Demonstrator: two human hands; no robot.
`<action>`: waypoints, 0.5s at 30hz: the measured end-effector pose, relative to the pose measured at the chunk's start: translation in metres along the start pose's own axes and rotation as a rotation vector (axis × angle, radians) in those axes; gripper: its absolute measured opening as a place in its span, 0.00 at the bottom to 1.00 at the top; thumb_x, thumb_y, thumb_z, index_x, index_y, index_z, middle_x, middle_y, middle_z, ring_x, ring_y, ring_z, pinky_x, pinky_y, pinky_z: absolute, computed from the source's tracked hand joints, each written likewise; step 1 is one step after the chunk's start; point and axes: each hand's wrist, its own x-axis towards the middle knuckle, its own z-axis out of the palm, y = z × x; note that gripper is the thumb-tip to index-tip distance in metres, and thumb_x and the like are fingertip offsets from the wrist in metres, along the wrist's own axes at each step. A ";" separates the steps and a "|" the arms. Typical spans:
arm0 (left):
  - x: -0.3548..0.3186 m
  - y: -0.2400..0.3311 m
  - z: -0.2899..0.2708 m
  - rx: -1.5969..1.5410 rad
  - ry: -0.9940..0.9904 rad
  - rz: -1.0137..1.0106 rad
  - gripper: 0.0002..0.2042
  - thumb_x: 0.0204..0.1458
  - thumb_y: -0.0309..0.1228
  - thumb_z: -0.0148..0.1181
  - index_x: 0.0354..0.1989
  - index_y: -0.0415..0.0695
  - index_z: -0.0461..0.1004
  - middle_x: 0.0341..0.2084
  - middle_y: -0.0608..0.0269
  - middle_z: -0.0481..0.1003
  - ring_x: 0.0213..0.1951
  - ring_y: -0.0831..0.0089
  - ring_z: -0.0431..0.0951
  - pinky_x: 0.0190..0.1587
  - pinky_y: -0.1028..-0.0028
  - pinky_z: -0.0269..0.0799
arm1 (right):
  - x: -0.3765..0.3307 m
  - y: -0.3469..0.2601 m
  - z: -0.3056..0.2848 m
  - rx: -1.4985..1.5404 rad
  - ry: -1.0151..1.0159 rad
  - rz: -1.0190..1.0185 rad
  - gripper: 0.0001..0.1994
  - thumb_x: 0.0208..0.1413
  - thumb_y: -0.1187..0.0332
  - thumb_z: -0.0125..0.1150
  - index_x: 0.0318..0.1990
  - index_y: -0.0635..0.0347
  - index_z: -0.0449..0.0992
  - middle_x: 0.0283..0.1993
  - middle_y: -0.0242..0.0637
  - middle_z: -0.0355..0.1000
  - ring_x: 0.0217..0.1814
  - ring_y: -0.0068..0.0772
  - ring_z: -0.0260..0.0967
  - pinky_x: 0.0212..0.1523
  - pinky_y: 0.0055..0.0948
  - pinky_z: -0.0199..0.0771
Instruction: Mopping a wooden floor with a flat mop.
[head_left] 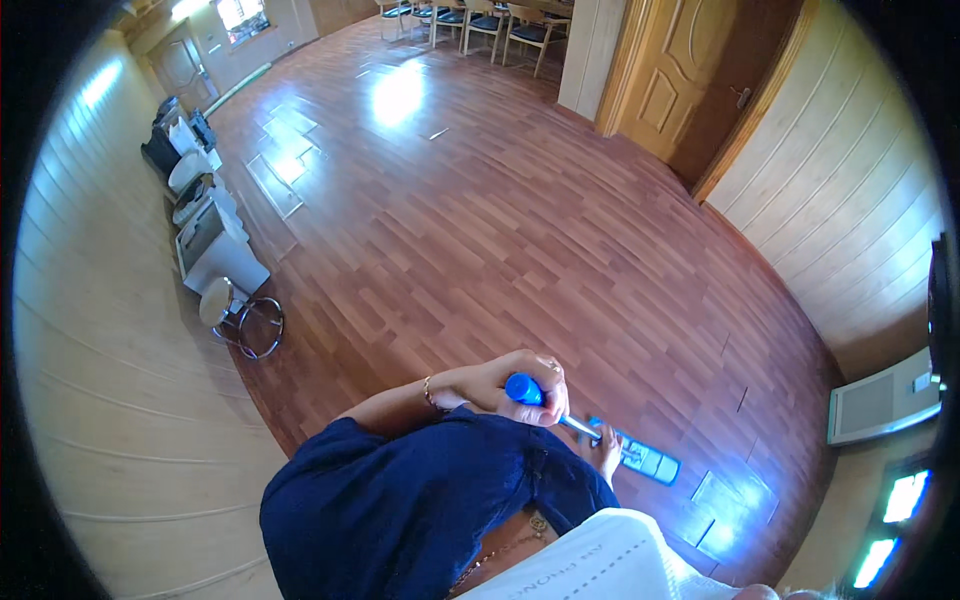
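Observation:
A flat mop with a blue-capped metal pole [580, 428] slants down in front of me. My left hand [525, 385], a thin bracelet at its wrist, is closed around the pole's blue top end [522, 388]. Lower down, my right hand [606, 452] wraps the pole, its fingers partly hidden by the pole and my sleeve. Beyond it, to the right, the blue rectangular mop head [650, 462] appears to lie on the wood-patterned floor [480, 250]. Where the pole joins the head is hidden.
Along the left wall stand a round stool [240, 310], a white cabinet-like unit [215, 245] and other items. Chairs [485, 25] line a table at the back. A wooden door [690, 80] is at right; a white-grey unit [885, 398] stands at the right wall.

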 end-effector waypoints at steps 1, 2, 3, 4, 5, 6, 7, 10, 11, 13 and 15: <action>0.000 0.003 0.006 0.003 0.008 0.002 0.04 0.46 0.25 0.63 0.26 0.39 0.74 0.27 0.59 0.77 0.35 0.69 0.77 0.39 0.68 0.69 | -0.009 0.001 -0.003 -0.007 0.019 0.003 0.07 0.39 0.73 0.59 0.28 0.55 0.70 0.30 0.38 0.72 0.37 0.43 0.69 0.44 0.38 0.63; 0.000 0.007 0.008 -0.012 0.027 -0.017 0.04 0.47 0.26 0.63 0.26 0.39 0.75 0.27 0.60 0.77 0.35 0.69 0.77 0.39 0.69 0.69 | -0.011 -0.003 -0.005 -0.011 0.041 -0.003 0.06 0.39 0.72 0.59 0.28 0.55 0.70 0.30 0.38 0.72 0.38 0.43 0.70 0.44 0.39 0.63; 0.003 0.011 0.009 -0.032 0.034 -0.038 0.05 0.47 0.26 0.64 0.27 0.39 0.75 0.27 0.60 0.77 0.35 0.70 0.76 0.39 0.69 0.69 | -0.015 -0.007 -0.011 -0.005 0.031 0.027 0.05 0.40 0.71 0.61 0.27 0.54 0.71 0.30 0.38 0.72 0.37 0.42 0.71 0.44 0.40 0.63; 0.003 0.013 0.010 -0.017 0.026 -0.029 0.04 0.48 0.26 0.64 0.28 0.39 0.76 0.27 0.61 0.77 0.35 0.72 0.76 0.39 0.71 0.68 | -0.020 -0.016 -0.015 -0.045 0.068 0.013 0.05 0.41 0.71 0.61 0.26 0.54 0.71 0.29 0.37 0.73 0.36 0.42 0.71 0.44 0.41 0.63; 0.004 0.019 0.013 -0.008 0.016 -0.021 0.04 0.48 0.26 0.64 0.28 0.39 0.76 0.27 0.61 0.77 0.35 0.72 0.76 0.39 0.71 0.68 | -0.024 -0.024 -0.018 -0.087 0.115 0.002 0.05 0.41 0.70 0.62 0.25 0.54 0.71 0.29 0.36 0.73 0.35 0.41 0.71 0.45 0.41 0.63; 0.005 0.025 0.016 -0.016 0.013 -0.044 0.04 0.49 0.26 0.63 0.28 0.39 0.76 0.27 0.61 0.77 0.34 0.73 0.76 0.38 0.72 0.68 | -0.026 -0.024 -0.019 -0.046 0.102 0.015 0.06 0.41 0.69 0.63 0.25 0.54 0.71 0.27 0.35 0.72 0.33 0.42 0.71 0.46 0.42 0.64; 0.004 0.032 0.018 -0.024 0.012 -0.067 0.04 0.49 0.25 0.63 0.28 0.39 0.76 0.27 0.62 0.77 0.34 0.74 0.76 0.38 0.73 0.68 | -0.027 -0.027 -0.021 -0.028 0.096 0.007 0.07 0.40 0.68 0.65 0.25 0.53 0.71 0.26 0.35 0.72 0.33 0.42 0.71 0.46 0.41 0.65; -0.002 0.050 0.017 -0.017 0.033 -0.062 0.03 0.49 0.24 0.63 0.27 0.38 0.75 0.27 0.62 0.77 0.33 0.76 0.75 0.37 0.74 0.68 | -0.031 -0.033 -0.003 0.089 0.283 -0.133 0.09 0.37 0.67 0.69 0.25 0.53 0.72 0.26 0.34 0.72 0.32 0.41 0.71 0.42 0.39 0.67; -0.006 0.055 0.015 -0.038 0.045 -0.076 0.04 0.49 0.24 0.63 0.27 0.38 0.75 0.27 0.62 0.77 0.33 0.77 0.75 0.37 0.74 0.68 | -0.029 -0.042 -0.003 0.066 0.216 -0.107 0.10 0.37 0.67 0.70 0.25 0.52 0.73 0.27 0.34 0.73 0.32 0.41 0.71 0.41 0.38 0.68; -0.013 0.072 0.007 -0.029 0.049 -0.091 0.03 0.48 0.23 0.63 0.27 0.38 0.75 0.26 0.62 0.77 0.33 0.76 0.76 0.37 0.74 0.69 | -0.020 -0.054 -0.002 0.072 0.072 -0.174 0.11 0.37 0.65 0.71 0.28 0.52 0.74 0.28 0.36 0.74 0.33 0.41 0.72 0.41 0.38 0.67; -0.025 0.087 0.003 0.038 0.040 -0.045 0.03 0.48 0.23 0.63 0.27 0.38 0.75 0.26 0.62 0.77 0.33 0.75 0.76 0.37 0.73 0.69 | -0.015 -0.071 -0.002 0.118 -0.040 -0.209 0.12 0.37 0.63 0.70 0.30 0.52 0.75 0.28 0.37 0.73 0.32 0.43 0.71 0.41 0.39 0.67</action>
